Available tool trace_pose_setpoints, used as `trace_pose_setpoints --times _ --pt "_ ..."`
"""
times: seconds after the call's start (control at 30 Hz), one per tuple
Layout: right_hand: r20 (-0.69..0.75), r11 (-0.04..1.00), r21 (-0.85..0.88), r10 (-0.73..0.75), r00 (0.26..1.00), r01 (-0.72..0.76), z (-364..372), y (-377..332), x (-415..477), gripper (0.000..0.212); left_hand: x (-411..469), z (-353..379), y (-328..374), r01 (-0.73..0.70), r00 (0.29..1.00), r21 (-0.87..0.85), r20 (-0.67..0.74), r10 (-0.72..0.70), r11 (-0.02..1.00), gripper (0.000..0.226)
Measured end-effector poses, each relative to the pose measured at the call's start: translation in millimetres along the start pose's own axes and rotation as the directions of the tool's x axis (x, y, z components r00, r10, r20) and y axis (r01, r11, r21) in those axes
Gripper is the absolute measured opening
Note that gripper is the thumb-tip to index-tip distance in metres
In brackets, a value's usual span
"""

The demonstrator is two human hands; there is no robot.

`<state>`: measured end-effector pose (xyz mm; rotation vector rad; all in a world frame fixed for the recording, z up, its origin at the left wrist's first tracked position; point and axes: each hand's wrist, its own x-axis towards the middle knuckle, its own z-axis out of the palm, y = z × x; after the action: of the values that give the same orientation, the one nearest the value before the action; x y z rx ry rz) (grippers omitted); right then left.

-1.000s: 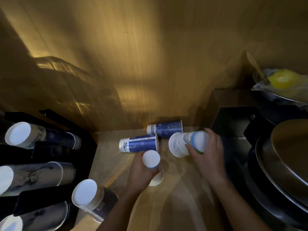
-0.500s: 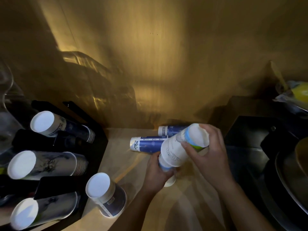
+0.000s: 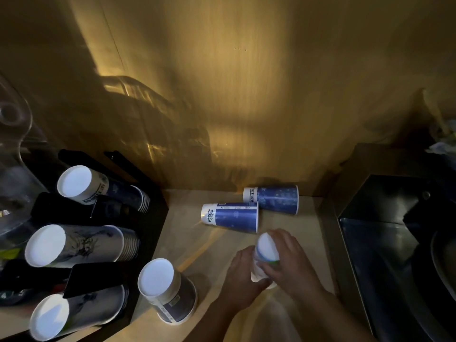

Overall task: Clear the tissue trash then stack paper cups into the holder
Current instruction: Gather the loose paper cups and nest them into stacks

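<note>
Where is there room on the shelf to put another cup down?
Bare wood lies between the black holder, the lying blue cup and the upside-down cup. It is crowded where both hands, left and right, hold the white cups.

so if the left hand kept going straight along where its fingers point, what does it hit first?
The left hand points up and right, already around the nested white cups it shares with the right hand. Past them, the nearer blue paper cup lying on its side seems next, though depth is hard to judge.
</note>
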<state>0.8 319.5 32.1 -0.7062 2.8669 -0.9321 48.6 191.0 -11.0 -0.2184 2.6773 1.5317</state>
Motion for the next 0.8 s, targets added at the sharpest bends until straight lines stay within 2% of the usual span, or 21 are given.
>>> trace_pose_setpoints --times 0.17,0.23,0.3,0.33,0.37,0.43,0.5,0.57,0.67,0.8 --pt "0.037 0.999 -0.019 0.042 0.998 -0.042 0.3 7.8 5.2 0.072 4.6 -5.2 5.2 0.058 0.991 0.119 0.116 -0.072 0.991 0.074" --pt "0.139 0.998 -0.040 0.058 0.989 -0.053 -2.3 7.0 8.2 0.078 9.2 -14.1 9.6 0.076 0.965 0.293 0.220 -0.144 0.953 0.065" --pt "0.292 0.994 -0.039 0.110 0.950 -0.103 -12.2 3.0 13.1 0.084 14.0 -26.5 19.3 0.044 0.927 0.556 0.287 -0.242 0.830 0.055" --pt "0.358 0.992 -0.028 0.125 0.925 -0.124 -20.6 1.8 17.1 0.084 17.7 -32.3 25.0 0.033 0.925 0.618 0.278 -0.258 0.786 0.051" --pt "0.410 0.991 -0.005 0.124 0.904 -0.133 -30.5 0.2 22.1 0.082 22.3 -37.7 30.3 0.044 0.936 0.623 0.247 -0.250 0.781 0.047" --pt "0.460 0.985 0.100 0.081 0.884 -0.142 -51.9 -3.8 36.0 0.070 34.2 -48.7 42.3 0.135 0.966 0.490 0.130 -0.225 0.861 0.038" --pt "0.444 0.965 0.207 0.052 0.895 -0.159 -67.1 -8.4 55.0 0.056 49.9 -59.0 52.6 0.190 0.980 0.355 -0.012 -0.198 0.915 0.032" --pt "0.384 0.960 0.229 0.063 0.921 -0.161 -71.2 -8.5 78.2 0.050 66.4 -64.5 57.5 0.207 0.977 0.348 -0.126 -0.173 0.914 0.033" --pt "0.278 0.970 0.180 0.109 0.954 -0.163 -62.1 1.2 112.0 0.040 87.5 -64.2 54.7 0.261 0.957 0.419 -0.231 -0.176 0.870 0.037" --pt "0.167 0.995 -0.091 0.064 0.984 -0.049 -32.3 26.2 148.3 0.038 108.8 -58.1 37.3 0.379 0.921 0.526 -0.299 -0.252 0.761 0.055"
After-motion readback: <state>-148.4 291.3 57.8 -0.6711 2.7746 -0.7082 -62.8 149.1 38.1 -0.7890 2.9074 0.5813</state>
